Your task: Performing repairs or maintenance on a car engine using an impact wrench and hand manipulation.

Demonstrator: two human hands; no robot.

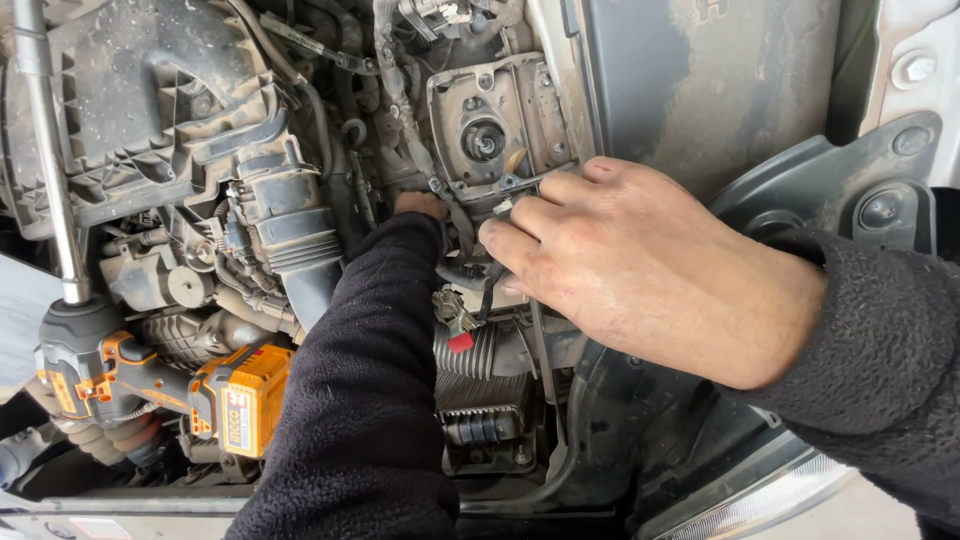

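I look down into a dirty engine bay. My right hand (620, 265) lies over the wiring just below a rusty square metal mount plate (497, 120), its fingertips curled around a thin black cable (487, 290). My left hand (420, 205) reaches deep into the bay left of that plate. Only a bit of it shows past the black fleece sleeve (365, 390), and its fingers are hidden among hoses. A small connector with a red tab (458, 335) hangs under my right fingers.
An orange and black cordless impact wrench (190, 390) with a long chrome extension (50, 160) rests at the left. A black plastic air housing (150, 100) fills the upper left. A ribbed metal unit (480, 385) sits below the hands. Grey fender metal (720, 80) is upper right.
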